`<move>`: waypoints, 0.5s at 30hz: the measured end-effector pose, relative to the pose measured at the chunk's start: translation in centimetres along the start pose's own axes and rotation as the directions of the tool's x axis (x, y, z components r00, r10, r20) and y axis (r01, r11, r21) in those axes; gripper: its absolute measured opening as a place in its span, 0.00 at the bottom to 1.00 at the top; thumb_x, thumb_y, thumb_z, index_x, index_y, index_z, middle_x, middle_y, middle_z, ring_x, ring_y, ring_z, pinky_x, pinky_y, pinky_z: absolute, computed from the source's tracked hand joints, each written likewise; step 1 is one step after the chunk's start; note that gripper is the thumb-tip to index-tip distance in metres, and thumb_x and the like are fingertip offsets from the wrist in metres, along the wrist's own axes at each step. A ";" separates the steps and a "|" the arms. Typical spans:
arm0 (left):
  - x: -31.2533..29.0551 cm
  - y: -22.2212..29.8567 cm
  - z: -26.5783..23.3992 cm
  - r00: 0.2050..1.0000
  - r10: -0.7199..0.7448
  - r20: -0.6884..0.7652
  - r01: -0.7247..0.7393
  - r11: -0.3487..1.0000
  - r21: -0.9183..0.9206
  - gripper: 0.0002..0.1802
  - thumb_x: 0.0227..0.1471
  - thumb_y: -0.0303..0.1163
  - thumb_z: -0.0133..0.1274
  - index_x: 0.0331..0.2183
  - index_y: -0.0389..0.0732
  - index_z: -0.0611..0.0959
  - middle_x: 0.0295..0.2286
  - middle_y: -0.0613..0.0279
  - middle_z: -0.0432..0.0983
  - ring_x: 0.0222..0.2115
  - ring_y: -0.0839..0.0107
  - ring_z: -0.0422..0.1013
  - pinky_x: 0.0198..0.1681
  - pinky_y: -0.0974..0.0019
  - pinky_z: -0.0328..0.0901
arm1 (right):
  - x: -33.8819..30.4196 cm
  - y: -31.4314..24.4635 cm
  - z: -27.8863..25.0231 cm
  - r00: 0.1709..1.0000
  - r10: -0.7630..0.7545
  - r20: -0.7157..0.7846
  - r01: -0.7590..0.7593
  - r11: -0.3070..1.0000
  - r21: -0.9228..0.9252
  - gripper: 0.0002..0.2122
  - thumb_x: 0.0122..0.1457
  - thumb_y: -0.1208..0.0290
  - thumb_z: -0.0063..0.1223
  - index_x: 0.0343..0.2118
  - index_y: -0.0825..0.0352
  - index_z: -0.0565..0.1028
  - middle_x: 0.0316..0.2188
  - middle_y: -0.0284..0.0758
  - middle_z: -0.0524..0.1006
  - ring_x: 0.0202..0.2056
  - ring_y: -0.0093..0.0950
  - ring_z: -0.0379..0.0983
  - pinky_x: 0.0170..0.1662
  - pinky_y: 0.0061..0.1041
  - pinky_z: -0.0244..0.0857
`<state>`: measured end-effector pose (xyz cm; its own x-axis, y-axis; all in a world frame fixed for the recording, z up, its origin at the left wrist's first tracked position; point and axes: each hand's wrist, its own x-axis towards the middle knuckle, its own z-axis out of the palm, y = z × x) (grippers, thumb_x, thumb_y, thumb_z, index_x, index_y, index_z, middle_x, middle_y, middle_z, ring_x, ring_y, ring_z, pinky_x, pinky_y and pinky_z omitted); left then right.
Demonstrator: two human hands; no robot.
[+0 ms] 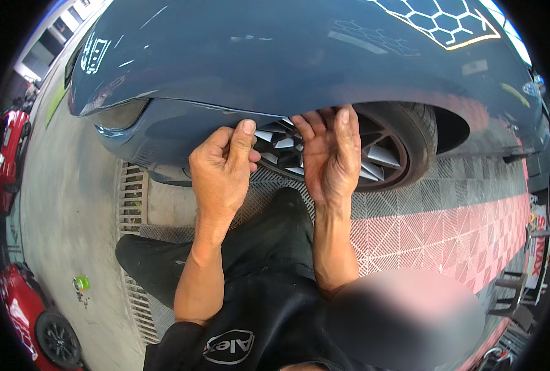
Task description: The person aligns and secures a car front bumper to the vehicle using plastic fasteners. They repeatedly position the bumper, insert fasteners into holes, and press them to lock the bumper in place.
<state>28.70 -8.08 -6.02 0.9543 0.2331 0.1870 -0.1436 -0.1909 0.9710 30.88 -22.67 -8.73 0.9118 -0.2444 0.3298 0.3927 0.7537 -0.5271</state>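
Note:
A glossy dark blue-grey car body (238, 55) spans the top, its wheel arch edge just above my hands. My left hand (220, 167) is closed beside the seam between the upper panel and the bumper (176, 133), thumb raised against curled fingers. Whatever it may pinch is too small to see. My right hand (330, 151) lies palm toward me with its fingers stretched up to the arch edge. Its fingertips touch or reach just under that edge, and the thumb stands apart. Behind both hands is the wheel (383, 151), with dark and silver spokes.
Grey and red grid floor tiles (429, 229) lie under the car, beside a slatted drain grate (133, 191). Red cars (9, 145) stand at the far left, near a small green object (81, 283) on the concrete. At the right is a dark chair (513, 297). A blurred patch covers the lower right.

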 end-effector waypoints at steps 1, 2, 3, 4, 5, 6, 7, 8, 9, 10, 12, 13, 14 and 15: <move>-0.3 -0.3 0.1 1.000 -0.017 0.016 0.017 1.000 0.007 0.24 0.64 0.46 0.59 0.29 0.32 0.85 0.18 0.61 0.78 0.17 0.79 0.72 0.22 0.75 0.66 | 0.4 -0.1 -0.1 1.000 -0.005 0.029 0.005 1.000 0.020 0.14 0.72 0.62 0.50 0.51 0.68 0.72 0.47 0.39 0.77 0.50 0.34 0.76 0.55 0.40 0.72; -0.7 -0.6 0.4 0.998 -0.043 0.044 0.044 0.999 -0.008 0.24 0.64 0.45 0.59 0.28 0.32 0.85 0.18 0.62 0.78 0.18 0.79 0.73 0.22 0.75 0.67 | 0.8 -0.2 -0.5 0.998 -0.008 0.069 0.005 0.999 0.048 0.14 0.72 0.63 0.51 0.51 0.68 0.73 0.49 0.39 0.77 0.50 0.34 0.76 0.54 0.39 0.73; -1.1 -0.9 0.8 0.995 -0.069 0.071 0.071 0.997 -0.021 0.23 0.64 0.45 0.59 0.28 0.32 0.85 0.18 0.62 0.78 0.18 0.79 0.73 0.22 0.75 0.68 | 1.1 -0.2 -0.9 0.996 0.012 0.089 -0.019 0.997 0.070 0.14 0.72 0.62 0.51 0.51 0.68 0.73 0.49 0.39 0.77 0.50 0.34 0.76 0.54 0.39 0.73; -1.5 -1.3 1.1 0.991 -0.096 0.095 0.099 0.995 -0.030 0.23 0.64 0.44 0.59 0.27 0.32 0.84 0.18 0.63 0.78 0.19 0.79 0.74 0.22 0.74 0.69 | 1.2 0.1 -1.3 0.993 0.035 0.111 -0.045 0.994 0.095 0.14 0.71 0.62 0.51 0.51 0.68 0.73 0.49 0.39 0.78 0.50 0.34 0.76 0.53 0.38 0.73; -1.8 -1.4 1.3 0.989 -0.102 0.103 0.107 0.994 -0.039 0.24 0.64 0.45 0.59 0.27 0.32 0.84 0.18 0.62 0.78 0.18 0.79 0.74 0.22 0.74 0.68 | 1.5 0.3 -1.5 0.989 0.057 0.138 -0.074 0.990 0.118 0.15 0.71 0.62 0.52 0.51 0.68 0.73 0.49 0.39 0.78 0.50 0.34 0.76 0.52 0.38 0.74; -2.0 -1.4 1.6 0.988 -0.108 0.110 0.114 0.992 -0.048 0.25 0.64 0.45 0.59 0.27 0.31 0.84 0.18 0.62 0.78 0.18 0.78 0.74 0.22 0.74 0.68 | 1.8 0.6 -1.8 0.985 0.072 0.159 -0.090 0.989 0.113 0.14 0.71 0.63 0.52 0.51 0.68 0.74 0.48 0.39 0.78 0.51 0.33 0.76 0.51 0.37 0.74; -2.1 -1.6 2.1 0.986 -0.117 0.120 0.125 0.990 -0.062 0.26 0.64 0.46 0.59 0.27 0.31 0.84 0.18 0.61 0.78 0.18 0.78 0.73 0.22 0.75 0.68 | 2.2 0.8 -2.5 0.982 0.053 0.183 -0.075 0.991 0.114 0.14 0.71 0.63 0.53 0.51 0.68 0.74 0.48 0.39 0.79 0.51 0.33 0.76 0.51 0.36 0.74; -2.0 -1.7 2.4 0.988 -0.132 0.075 0.141 0.982 -0.130 0.27 0.64 0.48 0.58 0.26 0.31 0.84 0.18 0.61 0.77 0.17 0.78 0.73 0.22 0.74 0.67 | 2.5 1.1 -2.8 0.976 0.040 0.212 -0.066 0.991 0.119 0.14 0.71 0.63 0.53 0.51 0.68 0.74 0.48 0.39 0.79 0.51 0.33 0.76 0.51 0.36 0.74; -2.0 -1.6 2.6 0.992 -0.119 0.037 0.124 0.979 -0.160 0.27 0.64 0.48 0.59 0.26 0.31 0.84 0.17 0.61 0.77 0.17 0.78 0.73 0.21 0.74 0.67 | 2.6 1.2 -2.9 0.970 0.026 0.242 -0.058 0.991 0.123 0.14 0.70 0.63 0.53 0.51 0.68 0.74 0.48 0.39 0.79 0.51 0.33 0.76 0.51 0.36 0.74; -1.9 -1.5 2.5 0.994 -0.106 -0.011 0.102 0.977 -0.186 0.27 0.64 0.47 0.59 0.25 0.31 0.84 0.17 0.61 0.77 0.17 0.78 0.73 0.21 0.74 0.67 | 2.5 1.3 -2.6 0.970 -0.002 0.242 -0.038 0.986 0.159 0.15 0.70 0.64 0.54 0.53 0.69 0.74 0.48 0.38 0.79 0.51 0.32 0.76 0.52 0.36 0.74; -1.7 -0.9 2.2 0.988 -0.067 -0.136 0.042 0.982 -0.183 0.26 0.61 0.47 0.62 0.25 0.32 0.84 0.16 0.62 0.77 0.16 0.79 0.72 0.20 0.74 0.65 | 1.3 2.0 -1.7 0.983 0.027 0.183 -0.028 1.000 0.004 0.16 0.70 0.65 0.55 0.54 0.71 0.73 0.48 0.38 0.79 0.51 0.30 0.75 0.53 0.36 0.73; -1.5 -0.9 1.8 0.983 -0.027 -0.180 0.001 0.989 -0.145 0.25 0.60 0.47 0.63 0.25 0.33 0.84 0.16 0.62 0.77 0.16 0.79 0.71 0.20 0.75 0.65 | 0.4 2.5 -1.0 0.987 0.040 0.154 -0.029 0.997 -0.076 0.17 0.69 0.65 0.56 0.54 0.71 0.73 0.48 0.38 0.79 0.52 0.30 0.75 0.53 0.36 0.73; -1.1 -0.8 1.3 0.975 0.014 -0.223 -0.039 0.994 -0.105 0.24 0.59 0.46 0.65 0.26 0.33 0.84 0.17 0.62 0.77 0.15 0.79 0.71 0.20 0.75 0.64 | -0.7 2.7 0.4 0.997 0.028 0.070 -0.023 0.997 -0.076 0.18 0.68 0.66 0.59 0.54 0.73 0.73 0.46 0.37 0.79 0.51 0.27 0.75 0.53 0.33 0.72; -0.8 -0.8 0.9 0.963 0.057 -0.265 -0.076 0.995 -0.060 0.23 0.57 0.46 0.66 0.26 0.33 0.85 0.17 0.62 0.77 0.15 0.80 0.70 0.20 0.76 0.64 | -0.8 3.2 0.8 0.998 0.031 0.061 -0.022 0.989 -0.144 0.17 0.68 0.66 0.58 0.54 0.71 0.74 0.48 0.37 0.79 0.51 0.27 0.75 0.55 0.34 0.72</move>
<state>28.26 -8.97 -7.07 0.8409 0.4662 0.2748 -0.2308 -0.1503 0.9613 31.31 -19.56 -10.07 0.9147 -0.1827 0.3605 0.3853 0.6634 -0.6414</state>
